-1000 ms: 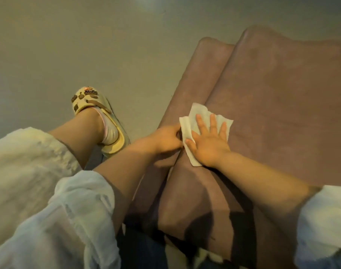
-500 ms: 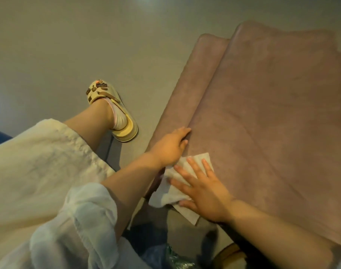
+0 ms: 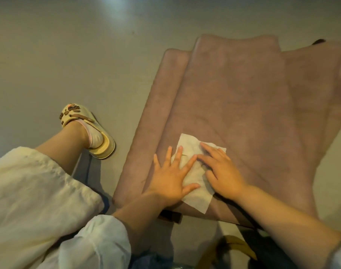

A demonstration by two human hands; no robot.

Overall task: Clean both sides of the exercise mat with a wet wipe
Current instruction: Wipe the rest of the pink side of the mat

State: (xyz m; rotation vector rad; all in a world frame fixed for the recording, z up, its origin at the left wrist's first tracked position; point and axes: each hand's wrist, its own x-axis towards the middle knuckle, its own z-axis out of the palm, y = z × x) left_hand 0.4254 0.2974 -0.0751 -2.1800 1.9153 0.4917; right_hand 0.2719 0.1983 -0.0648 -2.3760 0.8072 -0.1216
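Two hands are down on the wet wipe at once. The left hand lies flat, fingers straight and spread apart, palm on the mat and fingertips and thumb over the wipe's left half. The right hand presses flat on the wipe's right side, its fingers straight too and fanned a little, pointing up and to the left. Neither hand is curled round anything; both simply press.

The wipe is a pale, crumpled sheet spread open on the near part of the exercise mat, its lower corner poking out below the two palms. The mat is dusky pink-brown, lying on the grey floor in overlapping folded layers, a narrower strip showing along its left edge and a wider panel running off to the right.

Off to the left, a foot in a cream sandal with brown charms rests on the floor, well apart from the mat. A loose cream trouser leg fills the lower-left corner, and a white sleeve covers the left upper arm.
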